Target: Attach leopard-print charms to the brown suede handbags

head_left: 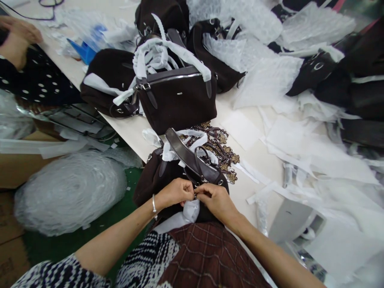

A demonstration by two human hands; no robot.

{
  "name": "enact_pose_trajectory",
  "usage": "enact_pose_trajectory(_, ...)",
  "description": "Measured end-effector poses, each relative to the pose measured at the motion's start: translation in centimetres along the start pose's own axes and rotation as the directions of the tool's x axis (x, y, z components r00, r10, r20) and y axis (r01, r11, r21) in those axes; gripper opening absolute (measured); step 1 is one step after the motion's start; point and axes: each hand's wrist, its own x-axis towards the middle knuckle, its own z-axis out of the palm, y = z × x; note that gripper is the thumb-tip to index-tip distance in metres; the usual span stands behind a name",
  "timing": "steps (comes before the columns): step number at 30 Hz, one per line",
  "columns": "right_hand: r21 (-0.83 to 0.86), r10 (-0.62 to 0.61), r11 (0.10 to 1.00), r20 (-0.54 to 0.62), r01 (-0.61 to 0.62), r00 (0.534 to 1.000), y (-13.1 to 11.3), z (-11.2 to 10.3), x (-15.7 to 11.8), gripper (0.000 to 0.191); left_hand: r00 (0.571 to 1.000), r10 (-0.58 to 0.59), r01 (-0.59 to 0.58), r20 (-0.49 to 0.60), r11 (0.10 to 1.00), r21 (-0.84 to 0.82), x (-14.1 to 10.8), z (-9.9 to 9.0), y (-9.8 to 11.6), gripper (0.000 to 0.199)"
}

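A dark brown handbag [150, 176] with a leather strap [183, 154] and white-wrapped handles lies in front of me at the table edge. My left hand [180, 191] and my right hand [214, 198] meet over its near side, fingertips pinched close together. Between them is a small, dark metal-looking piece, too small to name. White wrapping [191, 211] hangs just below the fingers. Beyond the bag lies a pile of beaded, leopard-patterned charms [225, 154]. Another dark brown handbag [180, 98] with paper-wrapped handles stands behind it.
More dark bags [109, 76] crowd the far side of the table. Bubble wrap [267, 80] and white sheets [318, 148] cover the right. A tape dispenser [295, 224] sits at right. On the floor at left stands a bubble wrap roll [72, 192]. Another person's hands [18, 38] show top left.
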Motion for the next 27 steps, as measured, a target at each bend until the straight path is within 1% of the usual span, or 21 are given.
enact_pose_trajectory(2, -0.007, 0.013, 1.000, -0.011, -0.013, 1.000, -0.2, 0.1, -0.4, 0.027, 1.000, 0.001, -0.001, 0.002, 0.999, -0.041, -0.2, 0.1, -0.4, 0.014)
enact_pose_trajectory(3, -0.042, 0.004, 0.999, -0.016, -0.004, 1.000, -0.3, 0.1, -0.7, 0.030, 1.000, -0.004, 0.005, 0.014, 0.998, -0.059, -0.3, 0.0, -0.5, 0.015)
enact_pose_trajectory(5, -0.176, -0.048, 0.983, -0.011, 0.045, 0.999, -0.6, 0.3, -1.2, 0.030, 0.998, -0.031, 0.037, 0.050, 0.994, -0.104, -0.3, 0.0, -0.7, 0.016)
enact_pose_trajectory(7, -0.355, -0.120, 0.926, 0.040, 0.126, 0.992, -1.0, 0.5, -1.6, 0.024, 0.992, -0.081, 0.096, 0.096, 0.981, -0.169, -0.1, 0.0, -0.9, 0.019)
enact_pose_trajectory(10, -0.558, -0.212, 0.778, 0.201, 0.290, 0.956, -1.6, 1.0, -1.8, 0.021, 0.978, -0.162, 0.191, 0.133, 0.949, -0.249, 0.2, 0.5, -1.3, 0.027)
enact_pose_trajectory(12, -0.607, -0.241, 0.697, 0.302, 0.382, 0.922, -1.7, 1.2, -1.6, 0.020, 0.971, -0.212, 0.236, 0.115, 0.931, -0.279, 0.4, 0.8, -1.6, 0.028)
enact_pose_trajectory(13, -0.609, -0.254, 0.674, 0.342, 0.419, 0.905, -1.7, 1.2, -1.5, 0.019, 0.966, -0.238, 0.257, 0.101, 0.922, -0.290, 0.5, 1.0, -1.8, 0.027)
enact_pose_trajectory(15, -0.586, -0.275, 0.660, 0.393, 0.469, 0.877, -1.5, 1.1, -1.1, 0.015, 0.957, -0.278, 0.289, 0.081, 0.909, -0.300, 0.5, 1.1, -1.9, 0.026)
enact_pose_trajectory(16, -0.566, -0.286, 0.675, 0.391, 0.473, 0.875, -1.3, 0.9, -1.0, 0.015, 0.956, -0.284, 0.293, 0.074, 0.907, -0.301, 0.5, 1.0, -1.9, 0.025)
enact_pose_trajectory(17, -0.539, -0.294, 0.706, 0.365, 0.458, 0.883, -1.0, 0.8, -0.8, 0.014, 0.957, -0.282, 0.290, 0.070, 0.907, -0.305, 0.5, 1.0, -1.7, 0.025)
enact_pose_trajectory(18, -0.508, -0.299, 0.749, 0.315, 0.427, 0.901, -0.8, 0.6, -0.7, 0.014, 0.959, -0.274, 0.281, 0.068, 0.906, -0.315, 0.4, 0.9, -1.5, 0.024)
enact_pose_trajectory(20, -0.431, -0.298, 0.833, 0.180, 0.347, 0.938, -0.4, 0.4, -0.5, 0.015, 0.966, -0.249, 0.258, 0.070, 0.899, -0.355, 0.4, 0.6, -1.1, 0.021)
enact_pose_trajectory(21, -0.393, -0.292, 0.864, 0.119, 0.315, 0.949, -0.3, 0.3, -0.4, 0.017, 0.968, -0.236, 0.248, 0.080, 0.890, -0.383, 0.4, 0.6, -0.9, 0.020)
enact_pose_trajectory(24, -0.290, -0.276, 0.922, -0.024, 0.257, 0.961, -0.3, 0.1, -0.4, 0.024, 0.974, -0.194, 0.228, 0.120, 0.850, -0.476, 0.4, 0.5, -0.8, 0.022)
enact_pose_trajectory(26, -0.198, -0.212, 0.963, -0.131, 0.184, 0.968, -0.4, 0.0, -0.3, 0.026, 0.979, -0.169, 0.205, 0.116, 0.832, -0.515, 0.5, 0.6, -1.0, 0.024)
enact_pose_trajectory(27, -0.150, -0.168, 0.979, -0.181, 0.141, 0.969, -0.4, 0.0, -0.2, 0.025, 0.983, -0.156, 0.182, 0.094, 0.835, -0.519, 0.5, 0.7, -1.1, 0.024)
